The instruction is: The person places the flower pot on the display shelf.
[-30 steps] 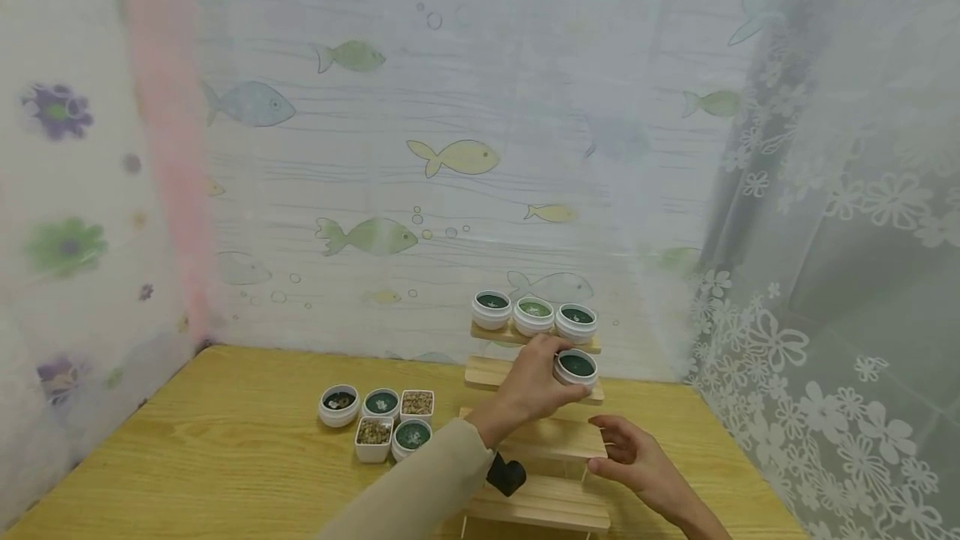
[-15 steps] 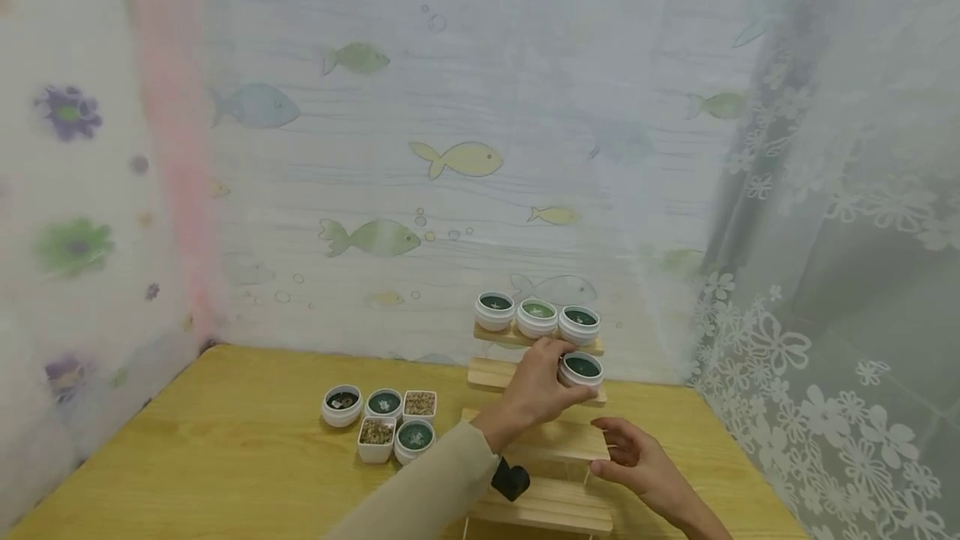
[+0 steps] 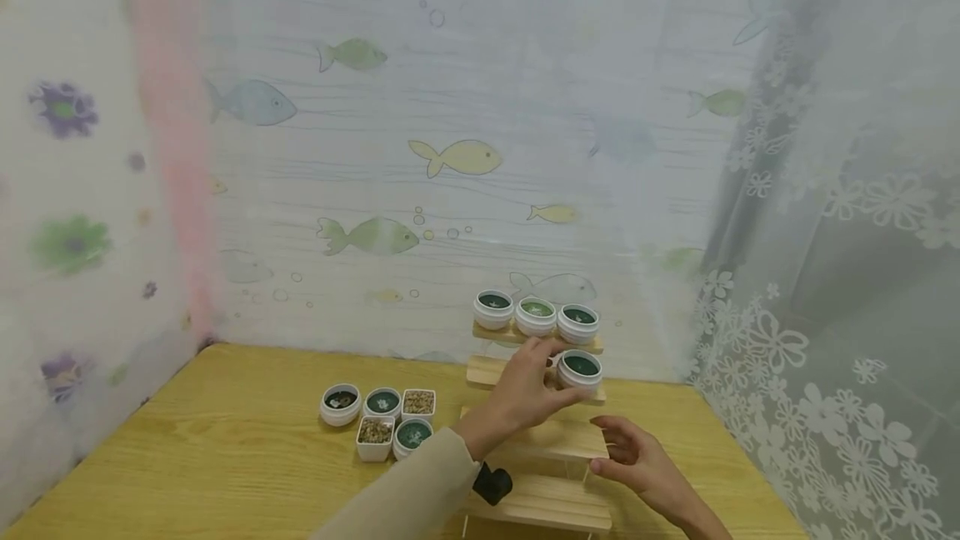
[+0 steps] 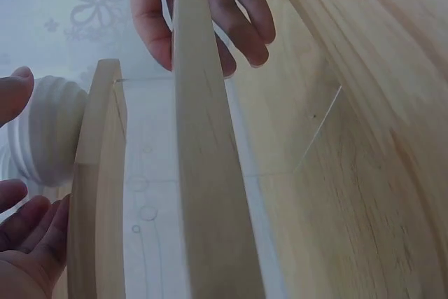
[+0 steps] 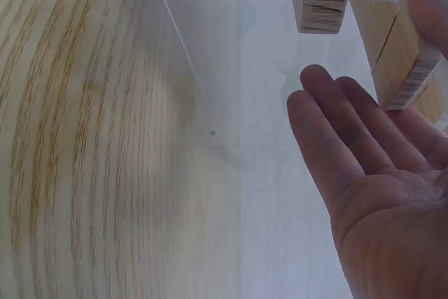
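Observation:
A tiered wooden stand (image 3: 555,440) rises from the table. On its second tier from the top sits a small round white pot (image 3: 579,380) with a dark green filling, upright at the right end. My left hand (image 3: 517,390) is beside that pot, fingers spread around its left side with a small gap; its thumb is near the front. In the left wrist view the thumb and fingers stand apart around the white pot. My right hand (image 3: 641,469) is at the right end of a lower tier, its fingers extended in the right wrist view; contact with the board is unclear.
Three similar pots (image 3: 536,319) stand in a row on the top tier. To the left on the wooden table (image 3: 225,440) are several round pots and square cups (image 3: 374,440) with grainy contents. A fish-printed curtain (image 3: 450,107) hangs behind.
My left hand has loosened from the white pot and drawn slightly left, leaving a gap. The pot stays on the second tier. My right hand has hardly moved.

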Available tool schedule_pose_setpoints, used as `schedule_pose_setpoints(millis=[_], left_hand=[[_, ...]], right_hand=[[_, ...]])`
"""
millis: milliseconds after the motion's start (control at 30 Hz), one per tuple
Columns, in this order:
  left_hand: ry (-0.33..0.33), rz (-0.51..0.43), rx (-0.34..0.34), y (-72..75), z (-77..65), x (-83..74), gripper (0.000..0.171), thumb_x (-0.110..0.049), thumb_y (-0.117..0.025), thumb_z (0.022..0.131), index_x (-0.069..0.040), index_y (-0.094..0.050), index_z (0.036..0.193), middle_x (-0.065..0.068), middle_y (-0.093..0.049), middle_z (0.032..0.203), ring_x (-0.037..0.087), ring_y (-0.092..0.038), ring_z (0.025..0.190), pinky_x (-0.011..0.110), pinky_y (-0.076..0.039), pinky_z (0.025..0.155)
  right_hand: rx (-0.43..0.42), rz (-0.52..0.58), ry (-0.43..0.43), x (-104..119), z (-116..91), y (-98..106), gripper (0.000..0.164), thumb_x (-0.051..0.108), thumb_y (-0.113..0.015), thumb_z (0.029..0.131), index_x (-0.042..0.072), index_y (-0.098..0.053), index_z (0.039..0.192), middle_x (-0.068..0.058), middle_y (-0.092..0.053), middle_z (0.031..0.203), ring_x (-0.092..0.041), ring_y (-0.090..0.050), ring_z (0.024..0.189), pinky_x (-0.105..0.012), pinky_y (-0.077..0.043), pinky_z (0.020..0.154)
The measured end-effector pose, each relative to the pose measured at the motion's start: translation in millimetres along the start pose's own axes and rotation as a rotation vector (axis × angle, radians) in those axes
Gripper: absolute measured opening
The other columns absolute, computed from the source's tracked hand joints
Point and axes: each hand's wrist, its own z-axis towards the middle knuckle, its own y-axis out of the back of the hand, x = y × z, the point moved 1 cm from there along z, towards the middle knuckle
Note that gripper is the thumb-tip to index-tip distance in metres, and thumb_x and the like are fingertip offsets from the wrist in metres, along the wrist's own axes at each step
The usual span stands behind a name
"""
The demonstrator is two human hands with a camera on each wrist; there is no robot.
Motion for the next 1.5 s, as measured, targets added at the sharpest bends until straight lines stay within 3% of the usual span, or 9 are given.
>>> schedule_pose_setpoints(millis=[300, 600, 933, 1167, 1333, 1500], left_hand=[[-0.022, 0.016, 0.035, 32.0, -30.2, 12.9, 0.057, -0.031, -0.078, 0.080, -0.005, -0.054, 0.125, 0.009, -0.053, 0.119, 0.020, -0.061, 0.098, 0.023, -0.051, 0.079], [-0.112, 0.015, -0.034, 66.2, -60.2, 30.9, 0.054, -0.023, -0.079, 0.080, -0.002, -0.054, 0.123, 0.012, -0.053, 0.111, 0.023, -0.058, 0.097, 0.029, -0.052, 0.081], [-0.071, 0.037, -0.083, 90.6, -92.1, 57.4, 0.053, -0.020, -0.081, 0.078, -0.005, -0.056, 0.122, 0.002, -0.055, 0.112, 0.014, -0.056, 0.095, 0.028, -0.052, 0.078], [-0.042, 0.106, -0.131, 102.9, -114.4, 87.3, 0.053, -0.024, -0.081, 0.077, -0.009, -0.057, 0.121, -0.002, -0.056, 0.110, 0.012, -0.055, 0.094, 0.030, -0.051, 0.078], [-0.017, 0.128, -0.148, 107.7, -126.8, 107.5, 0.053, -0.025, -0.083, 0.075, -0.009, -0.059, 0.119, -0.001, -0.057, 0.110, 0.014, -0.057, 0.096, 0.034, -0.052, 0.078], [0.055, 0.162, -0.131, 110.7, -136.8, 120.3, 0.055, -0.024, -0.084, 0.072, -0.008, -0.060, 0.118, 0.002, -0.058, 0.113, 0.022, -0.059, 0.102, 0.039, -0.050, 0.084]], right_hand=[[0.006, 0.011, 0.000, -2, 2, -4, 0.061, 0.014, -0.063, 0.092, -0.006, -0.033, 0.141, -0.031, -0.038, 0.137, -0.036, -0.055, 0.113, -0.036, -0.052, 0.084], [-0.019, -0.022, -0.003, -2, 2, -5, 0.059, 0.015, -0.064, 0.092, -0.004, -0.037, 0.140, -0.031, -0.039, 0.137, -0.039, -0.051, 0.118, -0.034, -0.051, 0.087], [-0.015, -0.021, -0.002, -3, 3, -5, 0.059, 0.015, -0.063, 0.092, -0.003, -0.036, 0.141, -0.032, -0.036, 0.139, -0.039, -0.050, 0.119, -0.032, -0.051, 0.087], [-0.012, -0.018, -0.010, -3, 4, -7, 0.060, 0.016, -0.063, 0.092, -0.004, -0.035, 0.141, -0.033, -0.036, 0.138, -0.037, -0.053, 0.116, -0.033, -0.051, 0.085], [-0.020, -0.028, -0.012, -3, 4, -8, 0.059, 0.016, -0.064, 0.092, -0.004, -0.036, 0.140, -0.033, -0.036, 0.138, -0.036, -0.053, 0.115, -0.033, -0.052, 0.085], [-0.024, -0.034, -0.017, -3, 4, -7, 0.060, 0.016, -0.064, 0.092, -0.004, -0.036, 0.140, -0.033, -0.037, 0.138, -0.037, -0.053, 0.116, -0.033, -0.051, 0.085]])
